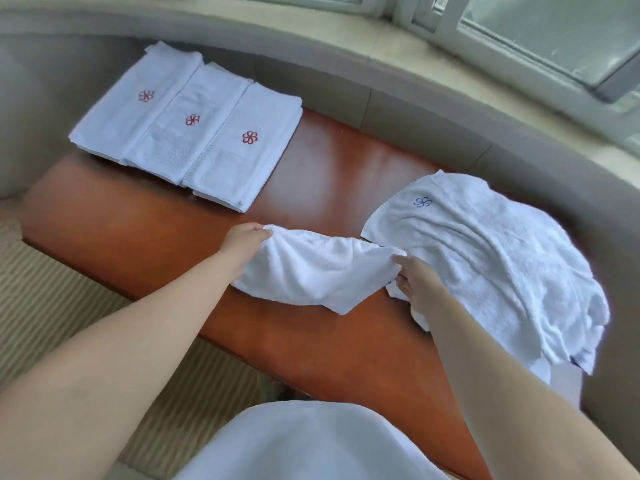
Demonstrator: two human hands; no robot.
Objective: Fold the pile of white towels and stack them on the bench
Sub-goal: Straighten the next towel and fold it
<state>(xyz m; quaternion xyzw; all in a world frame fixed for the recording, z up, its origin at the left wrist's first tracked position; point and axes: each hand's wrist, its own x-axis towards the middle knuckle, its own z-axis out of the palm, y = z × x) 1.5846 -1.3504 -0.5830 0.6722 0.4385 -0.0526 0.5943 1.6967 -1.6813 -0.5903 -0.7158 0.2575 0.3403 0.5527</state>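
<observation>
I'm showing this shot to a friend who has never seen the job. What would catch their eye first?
Probably the white towel stretched between the two hands over the middle of the reddish wooden bench, the left hand gripping one end and the right hand the other. Next, three folded towels with red flower marks at the far left end, and the rumpled pile at the right end.

You are in what looks like a hotel room. At ten o'clock, three folded white towels (187, 124) bear the same red embroidered logo. They lie on a polished wooden surface (145, 216) set in a bay under a window (540, 32) at one o'clock, with striped carpet (62, 299) at eight o'clock.
</observation>
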